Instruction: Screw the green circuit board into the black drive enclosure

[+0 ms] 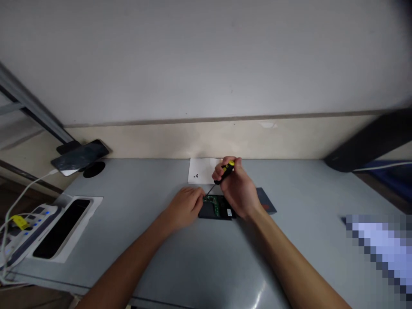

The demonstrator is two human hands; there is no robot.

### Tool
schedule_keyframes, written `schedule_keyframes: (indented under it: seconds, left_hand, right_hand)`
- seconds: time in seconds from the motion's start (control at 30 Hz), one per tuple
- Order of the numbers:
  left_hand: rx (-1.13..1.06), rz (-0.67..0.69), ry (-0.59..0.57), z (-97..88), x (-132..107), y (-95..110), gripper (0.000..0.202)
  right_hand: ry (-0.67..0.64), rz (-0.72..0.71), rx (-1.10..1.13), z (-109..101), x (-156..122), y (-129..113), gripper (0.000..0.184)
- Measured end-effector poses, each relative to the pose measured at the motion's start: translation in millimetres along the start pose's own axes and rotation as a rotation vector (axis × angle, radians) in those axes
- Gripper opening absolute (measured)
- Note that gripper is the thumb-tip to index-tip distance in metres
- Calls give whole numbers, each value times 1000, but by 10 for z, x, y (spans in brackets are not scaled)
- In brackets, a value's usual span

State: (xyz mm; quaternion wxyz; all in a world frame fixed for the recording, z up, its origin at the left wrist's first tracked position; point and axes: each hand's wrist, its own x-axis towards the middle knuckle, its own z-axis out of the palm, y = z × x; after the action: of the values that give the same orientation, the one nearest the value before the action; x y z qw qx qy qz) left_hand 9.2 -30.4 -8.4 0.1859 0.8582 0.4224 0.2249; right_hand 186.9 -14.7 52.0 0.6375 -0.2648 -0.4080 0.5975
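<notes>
My right hand (pixel 240 191) is closed around a black and yellow screwdriver (pixel 227 171). The screwdriver is tilted, and its thin shaft runs down to the upper left part of an opened black electronic device (pixel 215 218). A green circuit board (pixel 216 206) shows inside the black case, which lies flat on the table. My left hand (pixel 185 206) holds the device's left edge, fingers bent together close to the screwdriver's tip; the fingertips are partly hidden. Behind the hands lies a white sheet of paper (pixel 202 167) with several tiny dark pieces, perhaps screws (pixel 196 176), on it.
A dark flat panel (pixel 265 200) lies right of my right hand. Leftward are a phone (pixel 62 229) on white paper, a power strip (pixel 30 234) with cables, and another phone on a stand (pixel 82 156). A dark cylinder (pixel 370 141) stands back right, a blurred-out object (pixel 383 244) front right.
</notes>
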Motion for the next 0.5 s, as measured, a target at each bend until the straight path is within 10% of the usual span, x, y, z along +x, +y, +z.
schedule_keyframes:
  seconds: [0.5]
  left_hand:
    - [-31,-30,6,7,24,-7,17]
  right_hand:
    - [-112,43,26,-27,-48,-18,14]
